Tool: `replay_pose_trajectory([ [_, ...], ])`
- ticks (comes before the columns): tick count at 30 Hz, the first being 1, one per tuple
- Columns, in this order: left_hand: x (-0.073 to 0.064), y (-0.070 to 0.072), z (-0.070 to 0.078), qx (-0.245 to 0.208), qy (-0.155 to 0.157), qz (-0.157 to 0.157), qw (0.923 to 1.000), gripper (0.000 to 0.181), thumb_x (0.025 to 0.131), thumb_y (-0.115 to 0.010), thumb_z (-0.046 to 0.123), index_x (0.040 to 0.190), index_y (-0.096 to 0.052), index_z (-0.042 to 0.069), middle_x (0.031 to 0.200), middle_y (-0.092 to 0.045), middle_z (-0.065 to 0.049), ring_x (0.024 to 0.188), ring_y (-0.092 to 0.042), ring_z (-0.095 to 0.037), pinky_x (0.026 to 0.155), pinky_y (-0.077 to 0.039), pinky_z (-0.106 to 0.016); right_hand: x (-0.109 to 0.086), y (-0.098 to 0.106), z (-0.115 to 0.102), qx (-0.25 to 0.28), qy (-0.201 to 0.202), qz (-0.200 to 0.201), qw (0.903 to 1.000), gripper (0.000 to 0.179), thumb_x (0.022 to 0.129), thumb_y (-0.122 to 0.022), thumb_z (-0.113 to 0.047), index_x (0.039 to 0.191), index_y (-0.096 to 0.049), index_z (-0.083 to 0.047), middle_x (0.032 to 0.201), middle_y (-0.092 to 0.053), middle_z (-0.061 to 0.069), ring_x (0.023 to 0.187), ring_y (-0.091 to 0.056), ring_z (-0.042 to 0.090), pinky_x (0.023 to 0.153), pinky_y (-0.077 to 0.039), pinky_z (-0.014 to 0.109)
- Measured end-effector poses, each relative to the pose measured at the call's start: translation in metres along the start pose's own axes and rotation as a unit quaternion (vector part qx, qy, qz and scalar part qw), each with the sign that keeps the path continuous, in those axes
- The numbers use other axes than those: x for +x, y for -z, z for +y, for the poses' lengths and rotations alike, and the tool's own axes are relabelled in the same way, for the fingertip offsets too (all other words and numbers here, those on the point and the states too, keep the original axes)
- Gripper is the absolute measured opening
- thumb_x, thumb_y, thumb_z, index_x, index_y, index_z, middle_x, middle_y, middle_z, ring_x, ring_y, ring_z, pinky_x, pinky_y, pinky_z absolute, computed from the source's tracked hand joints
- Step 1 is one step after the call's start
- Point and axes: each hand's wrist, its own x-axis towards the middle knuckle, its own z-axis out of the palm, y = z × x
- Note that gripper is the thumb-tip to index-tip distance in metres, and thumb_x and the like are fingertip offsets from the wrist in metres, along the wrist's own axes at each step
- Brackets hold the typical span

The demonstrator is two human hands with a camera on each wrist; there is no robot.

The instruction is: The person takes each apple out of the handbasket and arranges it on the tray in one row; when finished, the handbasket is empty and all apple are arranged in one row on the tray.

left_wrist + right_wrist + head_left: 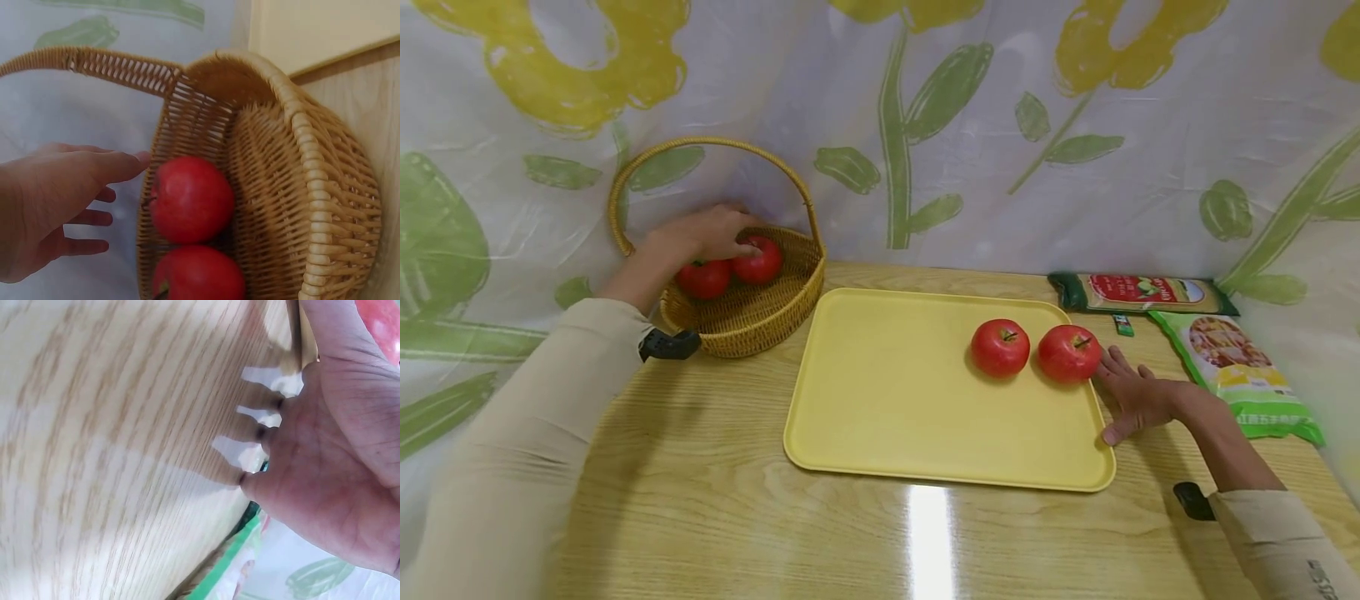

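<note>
Reaching over the back rim of the wicker basket (767, 323), my left hand (711, 232) has its fingers spread and loosely bent. In the left wrist view the thumb tip of that hand (59, 203) is right at the basket's rim, beside one red apple (192, 199); the fingers hold nothing. A second red apple (703, 282) lies next to it in the basket. My right hand (1142, 398) lies spread at the right edge of the yellow tray (880, 392), thumb by the rim, fingertips close to an apple (1069, 353). Another apple (1000, 348) sits left of that one on the tray.
The basket's tall handle (711, 140) arches up behind my left hand. Right of the tray lie a dark green packet (1142, 293), a small green packet (1123, 325) and a green-and-white food bag (1247, 375). A flowered curtain (820, 100) hangs behind the wooden table (737, 517).
</note>
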Motion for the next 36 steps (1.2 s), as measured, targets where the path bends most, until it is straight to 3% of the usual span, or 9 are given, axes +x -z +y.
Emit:
replay_pose_trajectory([
  [2, 0.001, -0.003, -0.004, -0.002, 0.000, 0.003, 1.0000, 0.052, 0.102, -0.067, 0.026, 0.146, -0.057, 0.001, 0.142, -0.058, -0.029, 0.136, -0.051, -0.048, 0.118, -0.040, -0.059, 0.002, -0.002, 0.008, 0.002, 0.007, 0.003, 1.0000, 0.143, 0.075, -0.083, -0.066, 0.167, 0.010, -0.010, 0.169, 0.024, 0.031, 0.151, 0.037, 0.051, 0.106, 0.009, 0.090],
  [11, 0.004, -0.004, -0.018, 0.032, -0.012, -0.011, 0.9994, 0.052, 0.102, -0.068, 0.026, 0.147, -0.057, 0.003, 0.137, -0.061, -0.028, 0.132, -0.053, -0.047, 0.116, -0.040, -0.060, 0.013, 0.001, 0.018, -0.033, -0.043, -0.002, 0.9985, 0.145, 0.071, -0.085, -0.067, 0.168, 0.006, -0.010, 0.172, 0.019, 0.027, 0.157, 0.029, 0.049, 0.115, 0.006, 0.085],
  [18, 0.006, 0.008, -0.015, 0.065, -0.042, -0.016, 0.9968, 0.043, 0.101, -0.069, 0.026, 0.135, -0.065, 0.001, 0.124, -0.066, -0.026, 0.120, -0.060, -0.043, 0.109, -0.046, -0.057, 0.010, 0.002, 0.017, 0.005, -0.019, -0.004, 0.9998, 0.144, 0.074, -0.085, -0.064, 0.167, 0.010, -0.007, 0.169, 0.024, 0.031, 0.151, 0.037, 0.050, 0.110, 0.012, 0.087],
  [22, 0.005, 0.013, -0.011, 0.089, -0.060, -0.039, 0.9935, 0.046, 0.101, -0.068, 0.025, 0.139, -0.062, 0.000, 0.131, -0.064, -0.028, 0.126, -0.059, -0.046, 0.112, -0.045, -0.058, 0.011, 0.000, 0.019, -0.020, -0.042, -0.003, 0.9989, 0.146, 0.072, -0.085, -0.067, 0.167, 0.006, -0.004, 0.170, 0.019, 0.032, 0.155, 0.030, 0.052, 0.113, 0.010, 0.085],
  [26, 0.003, 0.016, -0.013, 0.108, -0.061, -0.070, 0.9898, 0.051, 0.102, -0.066, 0.027, 0.146, -0.058, 0.002, 0.135, -0.062, -0.029, 0.130, -0.057, -0.048, 0.114, -0.044, -0.058, 0.010, -0.003, 0.023, -0.029, -0.039, 0.001, 0.9988, 0.149, 0.069, -0.086, -0.068, 0.167, 0.007, -0.005, 0.170, 0.017, 0.033, 0.155, 0.028, 0.054, 0.111, 0.007, 0.087],
  [32, 0.001, 0.017, -0.023, 0.087, -0.073, -0.053, 0.9921, 0.044, 0.101, -0.068, 0.023, 0.140, -0.062, 0.002, 0.126, -0.066, -0.025, 0.120, -0.062, -0.043, 0.107, -0.048, -0.057, 0.009, -0.006, 0.026, -0.009, -0.024, 0.005, 0.9997, 0.145, 0.073, -0.085, -0.066, 0.168, 0.009, -0.009, 0.170, 0.020, 0.031, 0.154, 0.033, 0.049, 0.111, 0.009, 0.087],
  [36, 0.004, -0.005, -0.033, 0.038, -0.051, -0.026, 0.9977, 0.049, 0.103, -0.066, 0.025, 0.144, -0.058, 0.000, 0.133, -0.063, -0.028, 0.127, -0.058, -0.047, 0.111, -0.045, -0.059, 0.005, -0.006, 0.024, 0.001, -0.013, 0.003, 0.9999, 0.144, 0.074, -0.084, -0.065, 0.167, 0.012, -0.011, 0.169, 0.024, 0.030, 0.152, 0.038, 0.047, 0.111, 0.011, 0.086],
])
